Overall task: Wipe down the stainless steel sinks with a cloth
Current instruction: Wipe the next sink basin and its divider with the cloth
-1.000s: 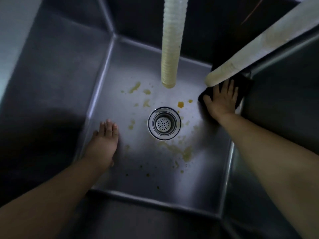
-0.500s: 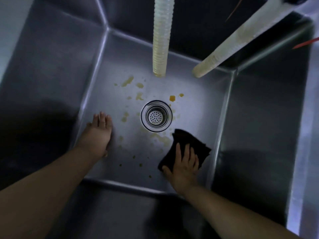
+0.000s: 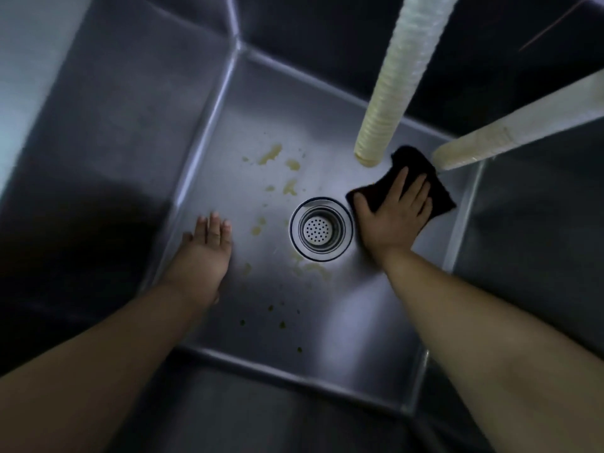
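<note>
Head view looks straight down into a deep stainless steel sink (image 3: 137,132), and the drain strainer (image 3: 322,228) at the middle of its floor serves as the landmark. Just right of the strainer and slightly beyond it, the right hand (image 3: 390,214) lies flat on a dark cloth (image 3: 413,168), fingers straight and spread, pressing it against the sink floor rather than curling round it. Left of the strainer, the left hand (image 3: 204,253) rests on the floor with fingers straight and together, holding nothing; it seems to brace the person.

Yellowish residue (image 3: 271,155) lies beyond and to the left of the strainer, more smears (image 3: 309,268) sit just on its near side, and small specks (image 3: 281,323) dot the floor nearer the person.

Risks, as I judge them: with only a flat palm on it, the cloth could bunch or slip out on a fast stroke, and the corrugated hose (image 3: 392,103) hanging just beyond the strainer could snag the cloth's far corner. A second hose (image 3: 510,135) ends just right of the cloth. Sweeping toward the strainer could smear residue instead of lifting it.

The cloth looks folded into a rough rectangle, its long axis running diagonally from near the strainer away to the far right.
</note>
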Available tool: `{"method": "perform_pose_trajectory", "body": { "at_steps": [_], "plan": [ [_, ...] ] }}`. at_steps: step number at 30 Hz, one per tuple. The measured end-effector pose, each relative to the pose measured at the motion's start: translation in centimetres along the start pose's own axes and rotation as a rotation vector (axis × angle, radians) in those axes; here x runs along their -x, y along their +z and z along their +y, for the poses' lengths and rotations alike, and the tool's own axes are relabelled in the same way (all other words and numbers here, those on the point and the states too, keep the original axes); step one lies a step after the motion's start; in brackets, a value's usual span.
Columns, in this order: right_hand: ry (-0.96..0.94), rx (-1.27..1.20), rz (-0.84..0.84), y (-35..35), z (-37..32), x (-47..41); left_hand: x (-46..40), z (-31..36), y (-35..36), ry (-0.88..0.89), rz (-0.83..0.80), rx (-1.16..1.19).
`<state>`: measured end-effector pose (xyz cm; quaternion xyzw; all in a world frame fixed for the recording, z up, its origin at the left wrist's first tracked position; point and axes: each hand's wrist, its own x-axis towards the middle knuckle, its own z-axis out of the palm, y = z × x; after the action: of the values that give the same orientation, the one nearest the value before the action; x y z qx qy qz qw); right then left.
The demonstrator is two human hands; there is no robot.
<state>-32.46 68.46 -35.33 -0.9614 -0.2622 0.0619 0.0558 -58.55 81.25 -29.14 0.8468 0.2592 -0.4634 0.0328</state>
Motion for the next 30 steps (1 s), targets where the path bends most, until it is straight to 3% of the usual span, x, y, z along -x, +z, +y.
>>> {"method": "perform_pose_trajectory", "body": {
  "at_steps": [7,11,15,19,23,27,30],
  "plan": [
    [-0.376,0.045,-0.024,-0.5,-2.1,-6.9,-0.2,-0.3,0.3,0.011,0.004,0.027],
    [-0.625,0.137,-0.153,-1.2,-1.5,-6.0,0.1,-0.4,0.1,0.02,0.008,0.032],
    [-0.735,0.142,-0.187,-1.4,0.7,-2.1,0.4,-0.3,-0.1,0.017,0.007,0.025],
    [-0.662,0.144,-0.205,-1.1,3.2,3.0,0.7,-0.4,-0.4,0.025,0.013,0.025],
    [-0.388,0.06,-0.187,-1.0,3.5,6.4,0.8,-0.2,-0.5,0.013,0.01,0.036],
    [-0.019,0.023,-0.107,-0.5,1.4,4.4,0.7,-0.4,-0.3,0.02,0.02,0.063],
    [0.058,0.045,-0.057,0.0,-0.9,1.0,0.5,-0.6,0.1,0.028,0.031,0.08]
  ]
}}
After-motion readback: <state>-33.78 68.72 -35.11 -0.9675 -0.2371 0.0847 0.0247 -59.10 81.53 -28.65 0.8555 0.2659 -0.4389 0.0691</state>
